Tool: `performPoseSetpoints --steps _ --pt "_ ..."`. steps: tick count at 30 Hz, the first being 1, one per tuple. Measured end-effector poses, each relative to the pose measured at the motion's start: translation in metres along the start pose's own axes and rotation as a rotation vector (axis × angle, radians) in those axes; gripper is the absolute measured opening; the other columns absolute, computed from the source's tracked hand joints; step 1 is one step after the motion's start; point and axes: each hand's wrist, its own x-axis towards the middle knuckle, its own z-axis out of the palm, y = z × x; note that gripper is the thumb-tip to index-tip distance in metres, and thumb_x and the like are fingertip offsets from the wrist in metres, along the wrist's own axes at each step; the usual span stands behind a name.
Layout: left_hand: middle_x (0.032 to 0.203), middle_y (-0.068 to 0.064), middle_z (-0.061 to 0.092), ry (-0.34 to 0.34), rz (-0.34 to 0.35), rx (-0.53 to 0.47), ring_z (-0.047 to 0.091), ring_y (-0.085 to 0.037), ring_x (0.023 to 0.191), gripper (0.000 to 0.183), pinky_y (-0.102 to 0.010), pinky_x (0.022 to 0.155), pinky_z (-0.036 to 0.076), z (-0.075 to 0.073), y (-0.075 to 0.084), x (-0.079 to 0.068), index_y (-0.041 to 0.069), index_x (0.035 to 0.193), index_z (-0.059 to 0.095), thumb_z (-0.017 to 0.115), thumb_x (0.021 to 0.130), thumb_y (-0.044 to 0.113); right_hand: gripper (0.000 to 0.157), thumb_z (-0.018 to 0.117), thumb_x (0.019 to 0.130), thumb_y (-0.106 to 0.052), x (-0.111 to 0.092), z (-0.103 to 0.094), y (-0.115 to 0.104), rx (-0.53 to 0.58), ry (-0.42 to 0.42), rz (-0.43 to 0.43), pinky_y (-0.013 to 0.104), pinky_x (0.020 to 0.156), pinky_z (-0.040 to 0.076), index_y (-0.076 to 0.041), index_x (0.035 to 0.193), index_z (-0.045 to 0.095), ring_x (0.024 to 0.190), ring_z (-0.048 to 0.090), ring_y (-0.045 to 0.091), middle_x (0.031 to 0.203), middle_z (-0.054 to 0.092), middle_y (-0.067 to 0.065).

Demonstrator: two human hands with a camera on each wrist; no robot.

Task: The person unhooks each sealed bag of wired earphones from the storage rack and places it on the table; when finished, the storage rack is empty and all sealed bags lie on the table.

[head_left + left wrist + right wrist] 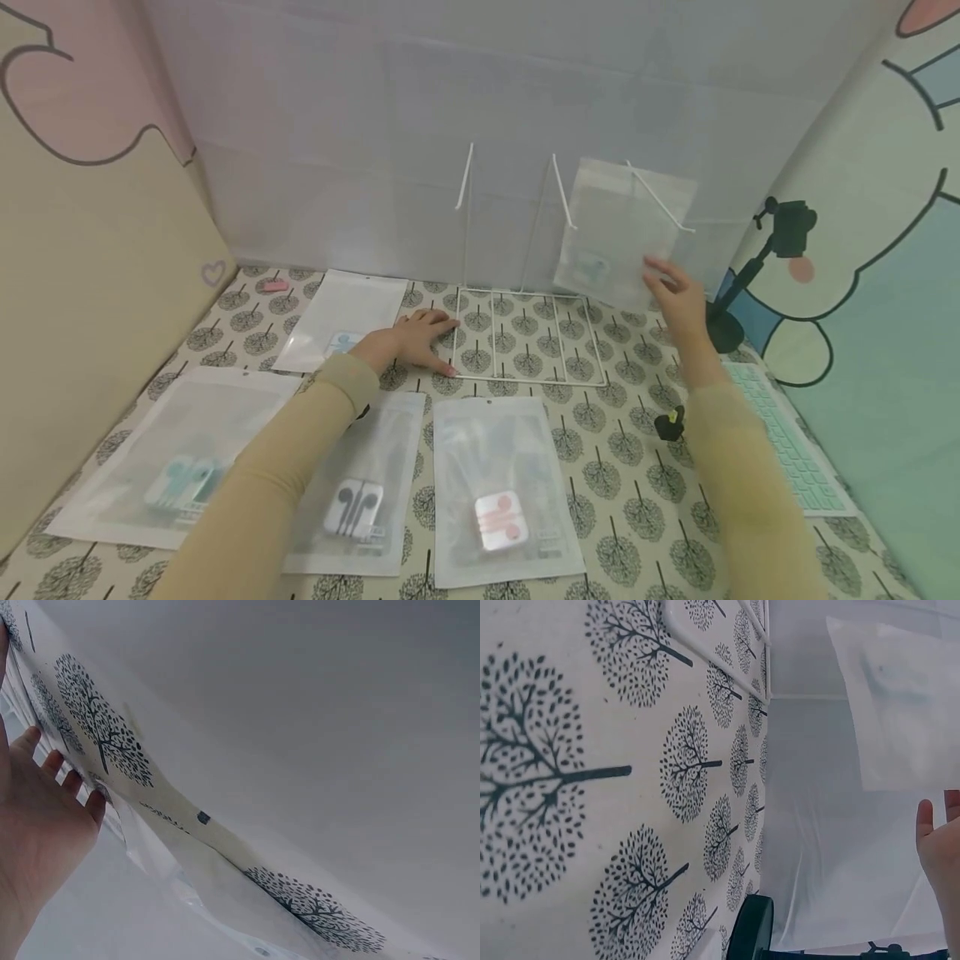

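Observation:
A white wire display rack (528, 379) with three projecting hooks stands at the back of the table. From its right hook hangs a frosted zip pouch (622, 217), slightly tilted, with light-green earphones showing through near the bottom. Right at the pouch's lower right edge is my right hand (678, 304), thumb and fingers extended; the right wrist view shows its fingertips beside the edge of the pouch (907, 727). My left hand (420, 337) rests on the table with spread fingers, its fingertips at the left side of the rack's base.
Frosted pouches with earphones lie in front and at left: pink (502, 467), black (356, 508), green (180, 467) and blue (345, 312). A mint keyboard (787, 442), a dark stand (726, 329) and a small black object (670, 424) are at right. A pink item (275, 285) lies at back left.

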Motion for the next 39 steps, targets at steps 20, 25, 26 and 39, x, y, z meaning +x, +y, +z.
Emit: performPoseSetpoints --steps 20,25,26,39 --pt "0.157 -0.007 0.013 0.007 0.003 0.006 0.009 -0.035 0.144 0.107 -0.064 0.111 0.011 0.0 -0.001 0.001 0.025 0.152 0.016 0.061 0.069 0.076 0.03 0.071 0.084 -0.013 0.001 -0.053 0.002 -0.307 0.112 -0.302 0.014 0.086 0.041 -0.011 0.114 0.068 0.104 0.049 -0.006 0.108 0.058 -0.025" --pt "0.157 -0.007 0.013 0.007 0.004 0.005 0.009 -0.035 0.144 0.108 -0.064 0.111 0.011 0.0 0.0 0.001 0.025 0.152 0.016 0.061 0.069 0.076 0.03 0.072 0.082 -0.006 0.0 -0.063 -0.011 -0.355 0.099 -0.368 0.012 0.073 0.035 -0.007 0.112 0.068 0.09 0.046 -0.006 0.104 0.054 -0.031" --pt "0.157 -0.007 0.013 0.009 0.003 0.005 0.009 -0.035 0.144 0.108 -0.064 0.112 0.011 0.0 -0.001 0.001 0.025 0.152 0.016 0.061 0.069 0.076 0.03 0.072 0.082 -0.006 0.0 -0.064 -0.014 -0.369 0.098 -0.374 0.01 0.073 0.035 -0.007 0.112 0.069 0.09 0.046 -0.007 0.104 0.054 -0.031" --pt "0.158 -0.007 0.012 -0.002 0.002 0.002 0.008 -0.035 0.144 0.108 -0.064 0.112 0.011 0.0 -0.001 0.001 0.026 0.152 0.015 0.061 0.069 0.076 0.039 0.075 0.072 0.009 0.002 -0.085 -0.037 -0.494 0.089 -0.595 0.004 0.069 0.031 -0.004 0.109 0.07 0.088 0.044 -0.015 0.103 0.064 0.0"
